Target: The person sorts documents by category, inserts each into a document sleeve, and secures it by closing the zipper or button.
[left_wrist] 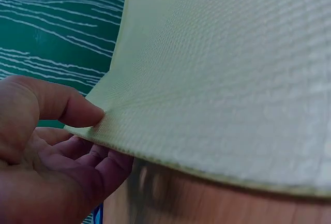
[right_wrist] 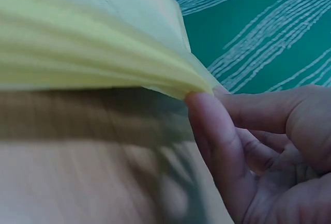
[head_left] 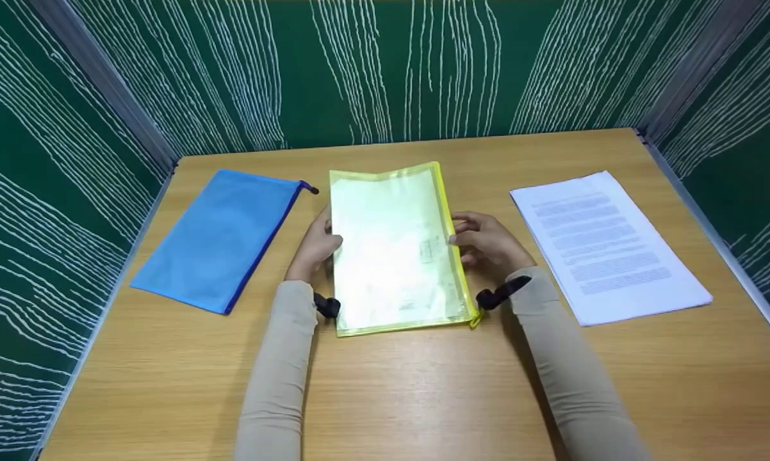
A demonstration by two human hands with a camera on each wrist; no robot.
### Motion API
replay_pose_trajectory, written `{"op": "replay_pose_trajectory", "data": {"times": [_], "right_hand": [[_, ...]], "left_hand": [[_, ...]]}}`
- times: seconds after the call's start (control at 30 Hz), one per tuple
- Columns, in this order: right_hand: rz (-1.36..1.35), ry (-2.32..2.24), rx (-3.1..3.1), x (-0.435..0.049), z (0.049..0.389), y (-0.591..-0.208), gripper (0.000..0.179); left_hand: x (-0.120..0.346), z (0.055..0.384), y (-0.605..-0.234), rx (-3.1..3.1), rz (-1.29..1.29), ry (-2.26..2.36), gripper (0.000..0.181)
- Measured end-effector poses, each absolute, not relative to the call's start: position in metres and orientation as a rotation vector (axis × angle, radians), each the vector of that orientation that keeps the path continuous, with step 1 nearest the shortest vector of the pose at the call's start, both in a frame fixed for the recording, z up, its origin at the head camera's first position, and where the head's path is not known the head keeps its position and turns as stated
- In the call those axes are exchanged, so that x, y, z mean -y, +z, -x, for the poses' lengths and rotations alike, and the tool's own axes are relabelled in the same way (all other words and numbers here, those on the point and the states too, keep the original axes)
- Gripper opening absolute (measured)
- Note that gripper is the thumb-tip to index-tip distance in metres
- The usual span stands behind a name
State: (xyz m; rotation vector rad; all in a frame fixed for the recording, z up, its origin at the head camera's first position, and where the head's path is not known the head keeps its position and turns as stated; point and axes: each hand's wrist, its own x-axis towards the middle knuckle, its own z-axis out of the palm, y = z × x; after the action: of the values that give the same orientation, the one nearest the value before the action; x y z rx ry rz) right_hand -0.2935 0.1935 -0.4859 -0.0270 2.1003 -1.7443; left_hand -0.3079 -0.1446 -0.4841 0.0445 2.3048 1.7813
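Pouch [head_left: 391, 250] pinched either side by left hand [head_left: 316, 246], right hand [head_left: 492, 244]; uneven pull could buckle it or slip grip.

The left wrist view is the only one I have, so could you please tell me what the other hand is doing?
Observer: The right hand pinches the right edge of the yellow pouch.
Operator: Thank you; is anything lying on the table to the right of that hand?
Observer: Yes, the head view shows printed sheets lying there, text side up.
Operator: And could you kindly say whether the yellow pouch has a pull at its near right corner?
Observer: It does: a small yellow pull shows at that corner in the head view.
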Motion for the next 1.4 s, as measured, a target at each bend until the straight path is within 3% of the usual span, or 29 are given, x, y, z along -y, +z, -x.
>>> {"op": "replay_pose_trajectory", "data": {"times": [0.63, 1.4], "right_hand": [[-0.006, -1.553, -2.332, -0.257, 0.287, -0.473, 0.065], [-0.133, -1.514, -2.356, -0.307, 0.283, -0.475, 0.062]], "left_hand": [[0.09, 0.311, -0.479, -2.254, -0.057, 1.87, 0.069], [0.04, 0.312, -0.495, -2.38, -0.213, 1.768, 0.065]]}}
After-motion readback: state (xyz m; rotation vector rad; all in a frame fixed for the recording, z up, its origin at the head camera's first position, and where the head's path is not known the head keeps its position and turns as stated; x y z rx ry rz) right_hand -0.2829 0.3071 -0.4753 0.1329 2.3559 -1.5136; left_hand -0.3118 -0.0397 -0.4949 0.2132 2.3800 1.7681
